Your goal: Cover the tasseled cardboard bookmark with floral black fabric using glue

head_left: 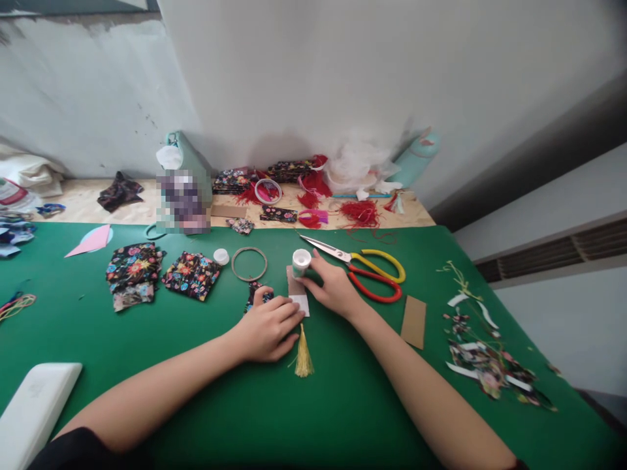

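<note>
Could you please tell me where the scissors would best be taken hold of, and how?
I would grip the scissors by the yellow loop and red loop, coming from the right. They lie flat, loops to the right and pointed blades to the left, so that should keep fingers off the tips.

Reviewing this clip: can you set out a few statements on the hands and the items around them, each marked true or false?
1. The right hand holds a small white bottle. True.
2. Both handles of the scissors are red. False: one is yellow, one red.
3. The tassel near the left hand is blue. False: it is yellow.
4. A white cap lies on the green tabletop. True.
</note>
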